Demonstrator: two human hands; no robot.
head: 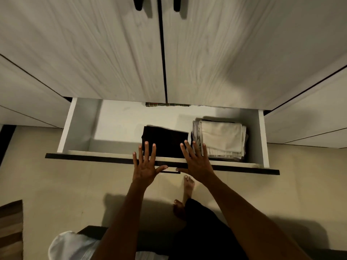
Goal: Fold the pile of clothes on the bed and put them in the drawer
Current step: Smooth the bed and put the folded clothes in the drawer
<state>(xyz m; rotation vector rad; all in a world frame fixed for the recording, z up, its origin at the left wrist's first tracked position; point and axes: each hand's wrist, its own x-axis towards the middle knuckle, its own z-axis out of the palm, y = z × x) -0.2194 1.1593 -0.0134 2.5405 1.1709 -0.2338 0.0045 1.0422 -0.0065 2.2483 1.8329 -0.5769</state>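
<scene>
A white drawer (78, 126) stands pulled out from the wardrobe base, its dark front edge nearest me. Inside lies a folded black garment (165, 139) in the middle, and to its right a stack of folded cream and white clothes (221, 137). A strip of green plaid cloth (167, 104) shows at the drawer's back. My left hand (146, 164) and my right hand (197, 162) hover over the drawer's front edge with fingers spread straight. Both sets of fingertips reach over the near edge of the black garment. Neither hand holds anything.
Closed pale wood-grain wardrobe doors (112, 53) with black handles rise above the drawer. Beige floor lies below, with my bare feet (187, 186) on it. A white garment (71, 246) lies at the bottom left, and a striped brown mat (11, 229) at the left edge.
</scene>
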